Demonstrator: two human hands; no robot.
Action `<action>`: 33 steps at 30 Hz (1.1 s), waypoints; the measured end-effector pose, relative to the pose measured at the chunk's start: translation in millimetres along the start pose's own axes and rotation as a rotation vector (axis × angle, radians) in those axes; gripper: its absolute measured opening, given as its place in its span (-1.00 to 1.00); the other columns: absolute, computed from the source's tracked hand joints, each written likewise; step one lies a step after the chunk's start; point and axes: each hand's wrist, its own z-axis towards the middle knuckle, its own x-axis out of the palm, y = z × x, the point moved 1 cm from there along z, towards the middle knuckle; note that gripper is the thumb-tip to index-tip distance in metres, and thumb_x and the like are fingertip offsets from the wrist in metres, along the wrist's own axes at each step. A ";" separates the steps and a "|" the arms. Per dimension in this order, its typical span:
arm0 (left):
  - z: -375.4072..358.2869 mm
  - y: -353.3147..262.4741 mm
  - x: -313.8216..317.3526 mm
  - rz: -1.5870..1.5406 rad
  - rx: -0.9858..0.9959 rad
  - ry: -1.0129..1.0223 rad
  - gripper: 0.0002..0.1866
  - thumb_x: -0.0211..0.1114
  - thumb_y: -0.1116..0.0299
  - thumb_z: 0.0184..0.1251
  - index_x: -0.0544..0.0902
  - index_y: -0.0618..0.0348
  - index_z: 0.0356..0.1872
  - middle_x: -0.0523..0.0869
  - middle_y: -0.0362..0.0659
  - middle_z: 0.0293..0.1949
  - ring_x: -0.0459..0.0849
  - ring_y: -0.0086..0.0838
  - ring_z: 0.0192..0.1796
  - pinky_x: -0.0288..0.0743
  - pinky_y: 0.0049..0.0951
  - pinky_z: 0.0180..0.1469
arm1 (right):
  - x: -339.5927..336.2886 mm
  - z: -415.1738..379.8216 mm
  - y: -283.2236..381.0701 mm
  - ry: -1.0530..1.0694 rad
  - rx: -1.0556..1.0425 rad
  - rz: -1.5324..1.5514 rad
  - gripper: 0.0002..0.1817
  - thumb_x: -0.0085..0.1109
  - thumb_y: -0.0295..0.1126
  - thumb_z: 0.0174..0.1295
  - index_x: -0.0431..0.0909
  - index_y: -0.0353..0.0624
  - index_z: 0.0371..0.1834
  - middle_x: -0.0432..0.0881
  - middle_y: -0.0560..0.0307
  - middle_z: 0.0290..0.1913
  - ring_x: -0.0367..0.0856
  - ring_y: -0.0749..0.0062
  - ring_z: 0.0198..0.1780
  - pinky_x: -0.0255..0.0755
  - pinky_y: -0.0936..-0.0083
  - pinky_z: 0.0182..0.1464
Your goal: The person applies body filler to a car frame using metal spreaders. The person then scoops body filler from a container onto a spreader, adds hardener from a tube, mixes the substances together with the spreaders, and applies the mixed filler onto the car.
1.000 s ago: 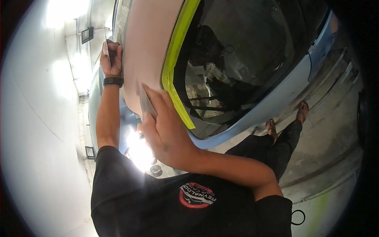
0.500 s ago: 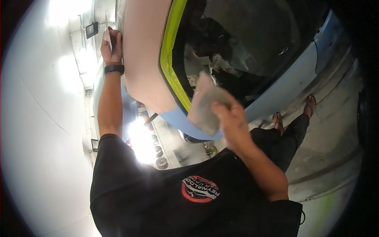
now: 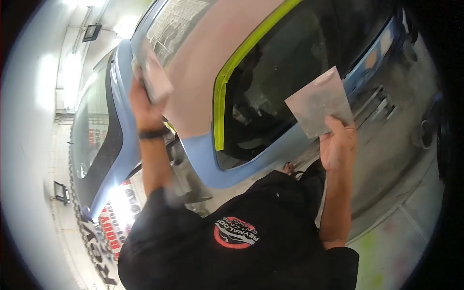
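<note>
My right hand [image 3: 337, 145] grips a pinkish-grey sheet of sandpaper [image 3: 319, 104], thumb on its face, in front of the car's lower side. On the other side, my left hand [image 3: 147, 104], with a dark band at the wrist, is closed around another pale pinkish sheet [image 3: 157, 79], blurred by motion. That hand is beside a car panel [image 3: 203, 63] coated in dull pink, which turns light blue [image 3: 200, 150] at its lower corner. Yellow-green masking tape [image 3: 220, 111] edges the dark window [image 3: 275, 92]. Neither sheet plainly touches the car.
Newspaper [image 3: 179, 24] covers glass at the top. A raised light-blue tailgate [image 3: 113, 116] stands at the left. On the right, a metal stand [image 3: 379, 104] is on the concrete floor. Lettered signage [image 3: 113, 227] shows at lower left.
My right hand has moved right, away from the window, with its sheet. My left hand has come lower, its sheet now tilted. The view has shifted, showing the tailgate and newspaper.
</note>
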 end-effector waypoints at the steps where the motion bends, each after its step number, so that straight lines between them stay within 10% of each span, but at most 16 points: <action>1: -29.3 17.4 -3.3 0.040 0.016 -0.030 -0.52 0.12 0.07 0.56 0.49 0.28 0.23 0.69 -0.04 -0.02 0.71 -0.37 -0.03 0.68 -0.37 -0.02 | 6.1 -5.7 2.9 0.051 -0.028 -0.049 -0.51 -0.07 -0.67 0.26 0.43 -0.39 0.30 0.59 -0.02 0.17 0.55 0.36 0.23 0.36 0.46 0.34; 3: -94.4 59.9 26.9 0.724 0.487 -0.092 -0.48 0.08 0.05 0.58 0.43 0.24 0.33 0.65 -0.08 0.11 0.68 -0.34 0.10 0.62 -0.26 0.12 | 24.1 -17.8 6.2 0.161 -0.089 -0.179 -0.47 -0.11 -0.71 0.23 0.43 -0.37 0.32 0.57 -0.03 0.20 0.53 0.35 0.26 0.34 0.44 0.35; 5: -122.5 104.2 29.5 -0.109 0.032 -0.225 -0.47 0.10 0.06 0.58 0.40 0.18 0.37 0.60 -0.11 0.21 0.64 -0.33 0.17 0.58 -0.27 0.19 | 56.3 -35.6 7.8 0.329 -0.173 -0.396 -0.41 -0.12 -0.74 0.18 0.42 -0.32 0.35 0.55 -0.05 0.21 0.52 0.29 0.28 0.32 0.43 0.35; 8: -156.5 126.9 47.8 -0.230 -0.028 -0.253 -0.50 0.10 0.04 0.57 0.47 0.21 0.29 0.66 -0.12 0.11 0.67 -0.35 0.10 0.61 -0.26 0.13 | 106.9 -61.2 9.3 0.823 -0.538 -0.911 -0.35 -0.04 -0.75 0.13 0.42 -0.22 0.38 0.50 -0.14 0.23 0.51 0.03 0.26 0.33 0.36 0.34; 13: -160.6 142.9 14.5 0.082 0.110 -0.272 -0.52 0.04 0.06 0.60 0.48 0.24 0.26 0.67 -0.10 0.09 0.68 -0.33 0.09 0.60 -0.27 0.13 | 106.9 -76.8 -9.7 0.991 -0.554 -1.454 -0.37 0.07 -0.71 0.12 0.48 -0.12 0.34 0.39 -0.17 0.27 0.46 -0.13 0.24 0.34 0.15 0.31; 15: -158.9 108.2 19.8 -0.540 -0.145 -0.169 -0.54 0.08 0.13 0.59 0.47 0.26 0.28 0.67 -0.08 0.11 0.68 -0.34 0.10 0.60 -0.28 0.15 | 85.1 -70.0 -8.6 1.090 -0.671 -1.715 -0.46 0.16 -0.63 0.13 0.56 -0.07 0.25 0.44 -0.12 0.27 0.47 -0.13 0.28 0.33 0.05 0.32; 19: -131.0 84.5 -14.5 -0.419 -0.304 0.092 -0.58 0.19 0.18 0.53 0.51 0.23 0.24 0.69 -0.12 0.07 0.72 -0.38 0.03 0.63 -0.34 0.10 | 100.6 -85.4 35.8 1.128 -1.029 -1.977 -0.59 0.06 -0.33 0.27 0.62 0.17 0.20 0.44 -0.10 0.37 0.35 -0.06 0.45 0.03 -0.36 0.44; 33: -109.1 50.1 -4.0 -0.090 -0.432 0.232 -0.63 0.24 0.13 0.50 0.65 0.26 0.04 0.76 -0.17 -0.13 0.75 -0.53 -0.19 0.63 -0.48 -0.16 | 155.4 -121.7 41.8 1.373 -1.083 -1.966 -0.58 0.28 -0.23 0.13 0.65 0.38 0.12 0.45 0.04 0.41 0.36 0.00 0.45 -0.19 -0.42 0.52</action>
